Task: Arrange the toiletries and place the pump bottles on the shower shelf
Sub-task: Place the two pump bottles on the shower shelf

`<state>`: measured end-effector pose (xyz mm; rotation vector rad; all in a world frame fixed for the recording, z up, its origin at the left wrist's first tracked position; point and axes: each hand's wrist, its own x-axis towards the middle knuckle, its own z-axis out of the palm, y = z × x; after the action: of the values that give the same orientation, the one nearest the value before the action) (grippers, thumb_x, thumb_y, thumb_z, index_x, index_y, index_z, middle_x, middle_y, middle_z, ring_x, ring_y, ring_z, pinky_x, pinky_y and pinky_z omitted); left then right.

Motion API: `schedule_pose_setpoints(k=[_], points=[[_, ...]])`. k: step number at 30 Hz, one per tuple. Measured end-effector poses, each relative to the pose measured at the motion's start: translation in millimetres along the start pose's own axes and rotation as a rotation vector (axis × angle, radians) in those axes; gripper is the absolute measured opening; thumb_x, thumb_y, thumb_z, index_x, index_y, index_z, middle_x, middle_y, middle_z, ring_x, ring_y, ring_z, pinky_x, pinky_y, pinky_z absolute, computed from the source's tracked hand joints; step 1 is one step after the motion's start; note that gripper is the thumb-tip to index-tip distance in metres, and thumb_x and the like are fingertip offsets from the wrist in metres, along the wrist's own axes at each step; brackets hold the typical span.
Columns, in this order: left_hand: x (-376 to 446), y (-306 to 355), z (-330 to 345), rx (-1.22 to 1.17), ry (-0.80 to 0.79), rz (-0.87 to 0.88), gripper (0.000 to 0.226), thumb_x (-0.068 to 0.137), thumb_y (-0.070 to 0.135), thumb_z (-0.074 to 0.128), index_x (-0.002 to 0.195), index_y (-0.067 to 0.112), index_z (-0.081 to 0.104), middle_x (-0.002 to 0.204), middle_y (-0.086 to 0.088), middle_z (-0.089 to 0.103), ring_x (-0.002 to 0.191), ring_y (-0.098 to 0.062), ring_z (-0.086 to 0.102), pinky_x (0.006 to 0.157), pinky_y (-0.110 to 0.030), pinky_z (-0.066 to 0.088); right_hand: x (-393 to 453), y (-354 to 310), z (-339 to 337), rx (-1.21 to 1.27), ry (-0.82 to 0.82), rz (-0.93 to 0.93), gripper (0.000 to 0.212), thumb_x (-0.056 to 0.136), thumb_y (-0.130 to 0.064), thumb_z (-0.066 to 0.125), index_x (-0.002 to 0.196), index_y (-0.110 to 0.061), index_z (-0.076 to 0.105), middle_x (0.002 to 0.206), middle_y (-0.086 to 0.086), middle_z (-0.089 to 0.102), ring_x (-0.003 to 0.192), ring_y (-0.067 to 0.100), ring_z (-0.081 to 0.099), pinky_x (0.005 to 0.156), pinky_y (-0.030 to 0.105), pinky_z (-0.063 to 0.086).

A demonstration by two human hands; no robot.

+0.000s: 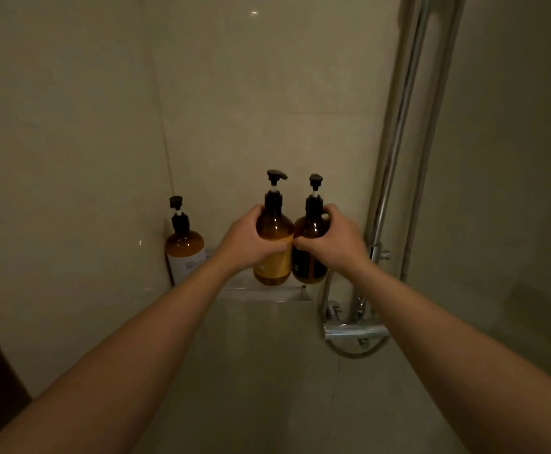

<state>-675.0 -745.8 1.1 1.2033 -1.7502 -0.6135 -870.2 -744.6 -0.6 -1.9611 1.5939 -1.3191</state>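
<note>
Left hand (246, 239) grips the yellow-labelled amber pump bottle (274, 247), right hand (331, 239) the dark-labelled amber pump bottle (310, 253); touching, they could knock each other off the clear shower shelf (264, 293).

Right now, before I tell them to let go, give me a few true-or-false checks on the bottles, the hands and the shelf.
1. Three amber pump bottles are in view. True.
2. The left hand holds the yellow-label bottle. True.
3. The right hand is empty. False: its grip is closed on the dark-label bottle.
4. The white-label bottle is being held. False: it stands alone in the wall corner, at the shelf's left end.
5. The two held bottles lie on their sides. False: both are upright, side by side, pumps on top.
6. The shower mixer is right of the shelf. True.
</note>
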Motion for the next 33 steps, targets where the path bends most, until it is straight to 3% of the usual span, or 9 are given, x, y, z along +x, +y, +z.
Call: schedule_pose_setpoints(k=[5, 12, 15, 22, 28, 31, 33], points=[[14, -22, -2, 0.029, 0.092, -0.023, 0.063, 0.049, 0.056, 0.075, 0.107, 0.047, 0.05, 0.103, 0.026, 0.059, 0.092, 0.008, 0.058, 0.068, -0.011, 0.044, 31, 13, 26, 0.042, -0.055, -0.064, 0.08, 0.057, -0.052, 0.085, 0.125, -0.03, 0.05, 0.11, -0.008, 0.063, 0.097, 0.016, 0.063, 0.078, 0.034, 0.056], [23, -45, -3, 0.029, 0.134, -0.074, 0.056, 0.053, 0.051, 0.077, 0.103, 0.049, 0.051, 0.103, 0.025, 0.06, 0.089, 0.016, 0.058, 0.066, -0.006, 0.044, 48, 25, 50, 0.096, -0.104, -0.084, 0.067, 0.054, -0.057, 0.079, 0.109, -0.042, 0.044, 0.095, -0.021, 0.055, 0.091, 0.01, 0.061, 0.076, 0.032, 0.055], [25, -57, -3, 0.039, 0.122, -0.088, 0.056, 0.058, 0.044, 0.081, 0.106, 0.047, 0.051, 0.103, 0.025, 0.061, 0.091, 0.011, 0.059, 0.069, -0.01, 0.045, 50, 28, 59, 0.11, -0.112, -0.065, 0.069, 0.05, -0.062, 0.074, 0.109, -0.044, 0.043, 0.095, -0.022, 0.056, 0.089, 0.009, 0.061, 0.075, 0.031, 0.055], [18, -76, -6, 0.023, 0.109, -0.13, 0.063, 0.051, 0.052, 0.078, 0.109, 0.046, 0.054, 0.102, 0.023, 0.065, 0.091, 0.009, 0.062, 0.07, -0.011, 0.049, 39, 33, 71, 0.071, -0.122, -0.073, 0.068, 0.053, -0.06, 0.077, 0.111, -0.04, 0.049, 0.099, -0.015, 0.062, 0.09, 0.009, 0.062, 0.071, 0.027, 0.053], [20, -83, -4, 0.012, 0.105, -0.118, 0.075, 0.051, 0.05, 0.077, 0.121, 0.033, 0.056, 0.116, 0.007, 0.063, 0.105, -0.009, 0.062, 0.086, -0.032, 0.055, 36, 32, 71, 0.041, -0.142, -0.058, 0.069, 0.055, -0.056, 0.078, 0.115, -0.035, 0.051, 0.107, -0.008, 0.063, 0.094, 0.013, 0.063, 0.08, 0.042, 0.058], [22, -83, -7, 0.024, 0.082, -0.123, 0.074, 0.061, 0.036, 0.083, 0.128, 0.026, 0.054, 0.122, 0.002, 0.061, 0.11, -0.014, 0.06, 0.091, -0.035, 0.054, 36, 29, 72, 0.026, -0.161, -0.044, 0.073, 0.053, -0.058, 0.075, 0.117, -0.034, 0.049, 0.111, -0.006, 0.062, 0.097, 0.015, 0.062, 0.081, 0.043, 0.058], [22, -84, -8, 0.034, 0.071, -0.129, 0.07, 0.067, 0.026, 0.085, 0.13, 0.025, 0.053, 0.121, 0.004, 0.061, 0.112, -0.014, 0.06, 0.089, -0.03, 0.052, 36, 27, 71, 0.013, -0.183, -0.025, 0.078, 0.052, -0.06, 0.074, 0.119, -0.034, 0.046, 0.113, -0.006, 0.061, 0.098, 0.015, 0.062, 0.081, 0.044, 0.058]])
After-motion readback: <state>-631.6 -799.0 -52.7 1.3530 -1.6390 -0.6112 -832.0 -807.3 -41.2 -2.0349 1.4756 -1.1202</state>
